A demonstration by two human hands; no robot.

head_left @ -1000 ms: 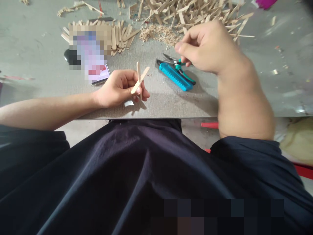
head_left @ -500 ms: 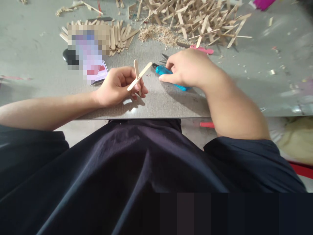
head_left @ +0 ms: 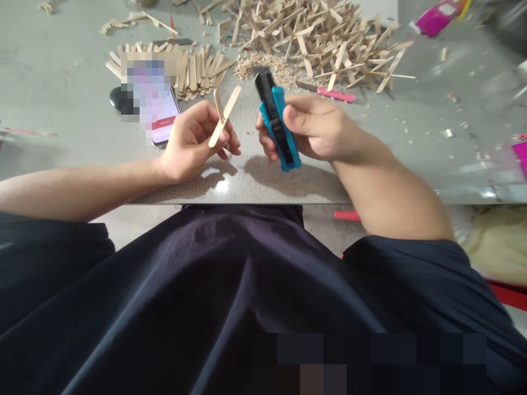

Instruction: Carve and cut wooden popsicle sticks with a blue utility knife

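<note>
My left hand (head_left: pixel 197 140) rests at the table's front edge, its fingers pinching two crossed wooden craft sticks (head_left: pixel 224 118) that are joined near their middle. My right hand (head_left: pixel 313 126) is raised above the table to the right of them. It grips a blue-and-black hand tool (head_left: pixel 278 123) with a dark, blurred head pointing up and away. Blue sides flank a black centre with a small raised part; its exact kind is unclear. The tool and the sticks are apart.
Behind the hands lie a large heap of crossed sticks (head_left: pixel 304 33), wood shavings (head_left: pixel 263 68), a pink-handled knife (head_left: pixel 335 94) and a row of loose sticks (head_left: pixel 193 71). A phone (head_left: pixel 167 123), partly blurred out, and a black round object (head_left: pixel 121 101) are at left.
My right hand has lifted the blue-and-black tool off the table and turned it upright. My left hand has shifted slightly left with the crossed sticks.
</note>
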